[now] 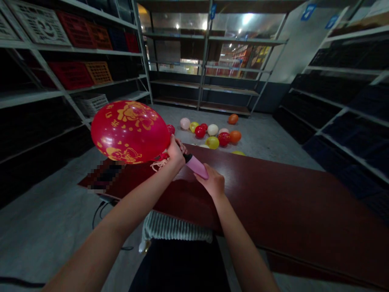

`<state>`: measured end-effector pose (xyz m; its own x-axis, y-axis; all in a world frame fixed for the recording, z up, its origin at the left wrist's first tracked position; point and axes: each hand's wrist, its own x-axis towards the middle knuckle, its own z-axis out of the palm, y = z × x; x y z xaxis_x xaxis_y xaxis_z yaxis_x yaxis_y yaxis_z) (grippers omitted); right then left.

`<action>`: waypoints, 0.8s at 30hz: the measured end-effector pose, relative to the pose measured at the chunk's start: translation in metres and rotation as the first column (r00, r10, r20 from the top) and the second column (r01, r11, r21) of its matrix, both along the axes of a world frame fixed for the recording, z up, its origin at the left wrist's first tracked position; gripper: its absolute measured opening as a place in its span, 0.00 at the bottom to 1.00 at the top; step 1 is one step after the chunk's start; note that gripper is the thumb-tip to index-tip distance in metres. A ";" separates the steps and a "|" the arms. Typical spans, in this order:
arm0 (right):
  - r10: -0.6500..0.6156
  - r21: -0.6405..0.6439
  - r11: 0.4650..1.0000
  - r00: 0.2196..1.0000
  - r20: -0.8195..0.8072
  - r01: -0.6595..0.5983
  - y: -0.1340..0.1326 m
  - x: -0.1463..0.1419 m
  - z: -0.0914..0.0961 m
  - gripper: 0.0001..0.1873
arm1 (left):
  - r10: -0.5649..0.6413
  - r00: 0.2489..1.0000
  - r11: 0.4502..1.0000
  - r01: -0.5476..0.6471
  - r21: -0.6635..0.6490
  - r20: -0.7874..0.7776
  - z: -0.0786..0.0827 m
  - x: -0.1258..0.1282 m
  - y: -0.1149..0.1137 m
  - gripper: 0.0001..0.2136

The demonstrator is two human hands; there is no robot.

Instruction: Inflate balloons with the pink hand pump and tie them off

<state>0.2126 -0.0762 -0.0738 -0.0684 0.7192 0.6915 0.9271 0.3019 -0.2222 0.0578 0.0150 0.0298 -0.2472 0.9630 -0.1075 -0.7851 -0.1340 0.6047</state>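
A big red balloon (130, 132) with gold printed figures bulges out to the left over the table (261, 190). My left hand (176, 151) is closed round its neck, where the nozzle end of a pink hand pump (197, 165) meets it. The join itself is hidden by my fingers. My right hand (213, 180) grips the rear end of the pump, which slants down to the right. Beneath the balloon, some pale string-like pieces (158, 164) and bits of red lie on the tabletop.
Several inflated balloons, such as a yellow one (212, 142) and an orange one (233, 119), lie on the floor beyond the table. Shelves with crates (77, 75) stand left, a metal rack (200, 87) behind, dark stacked crates (343, 81) right. A blurred-out patch (106, 177) covers the table's left end.
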 end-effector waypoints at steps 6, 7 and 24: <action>0.045 -0.026 0.999 0.999 -0.011 -0.045 0.000 -0.002 0.001 0.27 | -0.043 0.999 0.999 0.042 -0.027 -0.017 0.003 -0.017 -0.003 0.24; 0.047 -0.032 0.998 0.999 -0.011 -0.048 0.000 -0.002 0.001 0.27 | -0.038 0.999 0.999 0.037 -0.034 -0.020 0.004 -0.019 -0.004 0.23; 0.154 -0.009 0.988 0.988 0.029 -0.153 -0.003 -0.009 0.004 0.27 | 0.210 0.975 0.969 -0.217 -0.121 -0.068 0.068 -0.126 0.000 0.19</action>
<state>0.2041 -0.0796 -0.0702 -0.1988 0.7031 0.6827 0.8760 0.4398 -0.1979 -0.0682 0.0153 0.0975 -0.4546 0.8666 -0.2058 -0.7119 -0.2147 0.6686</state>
